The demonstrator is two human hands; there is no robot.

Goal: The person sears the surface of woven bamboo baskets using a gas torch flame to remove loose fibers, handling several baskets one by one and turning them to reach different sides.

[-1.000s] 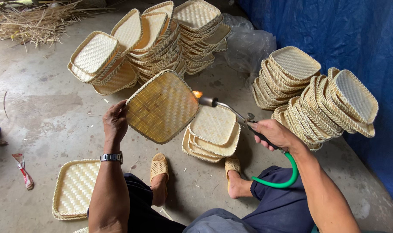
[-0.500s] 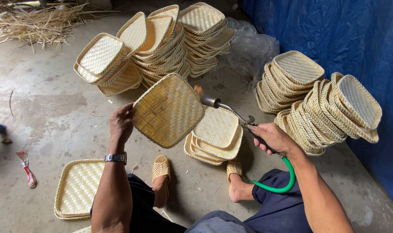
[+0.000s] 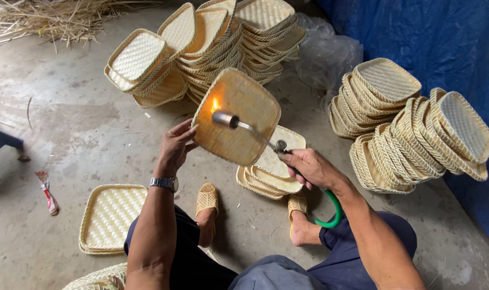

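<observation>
Our left hand (image 3: 174, 147) has its grip clamped on the left edge of a woven tray (image 3: 236, 117), thumb on the near face and fingers curled behind the rim, holding it up in the air and tilted so its underside faces us. Our right hand (image 3: 309, 167) is closed around the handle of a gas torch (image 3: 244, 128), whose nozzle sits just off the tray's upper left part with a small flame (image 3: 216, 103) licking the weave. A green hose (image 3: 333, 207) loops from the torch handle down past our right leg. We judge the step in hand to be singeing the tray's surface, with the flame working one corner and most of the face not yet passed over; the next move calls for sweeping the nozzle steadily across the weave without lingering, and turning the tray with the left hand to bring fresh areas to the flame. Directly below the held tray, a short pile (image 3: 271, 174) of trays rests on the concrete floor (image 3: 67, 129) between our feet. Another low pile (image 3: 110, 217) lies by our left knee. Tall leaning stacks (image 3: 201, 40) stand ahead, and more stacks (image 3: 411, 123) sit to the right against a blue tarp (image 3: 416, 32). Loose straw (image 3: 51, 16) lies at the far left.
</observation>
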